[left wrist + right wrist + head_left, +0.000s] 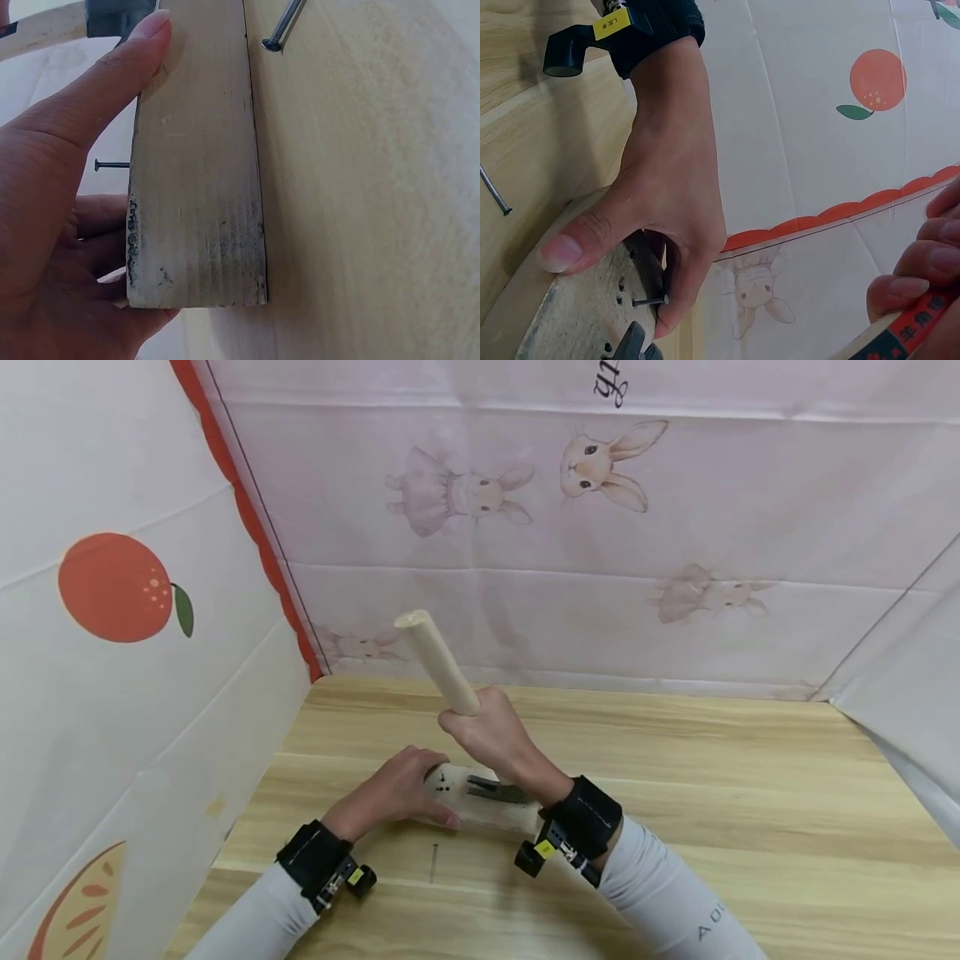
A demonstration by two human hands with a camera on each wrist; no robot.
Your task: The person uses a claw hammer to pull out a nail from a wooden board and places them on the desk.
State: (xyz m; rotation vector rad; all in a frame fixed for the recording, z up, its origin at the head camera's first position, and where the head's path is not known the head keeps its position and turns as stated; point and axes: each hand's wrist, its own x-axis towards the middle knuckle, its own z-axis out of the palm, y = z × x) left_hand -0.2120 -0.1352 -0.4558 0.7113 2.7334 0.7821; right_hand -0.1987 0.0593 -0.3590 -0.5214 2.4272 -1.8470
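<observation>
My left hand [393, 787] grips the left end of a pale wooden block [487, 818], thumb along the near side. A nail [651, 301] stands partly out of the block's upper face, among several dark holes. My right hand [498, 735] holds a claw hammer by its wooden handle [438, 664], which slants up and away to the left. The hammer's dark claw [491, 788] lies over the block's top, pointing left towards the nail. In the right wrist view the claw tips sit just short of the nail; whether they touch the block cannot be told.
A loose nail [433, 862] lies on the wood-grain table [712, 835] on the near side of the block. Printed fabric walls [480, 602] with rabbits and fruit stand behind and at the left. Each wrist wears a black strap with a small camera.
</observation>
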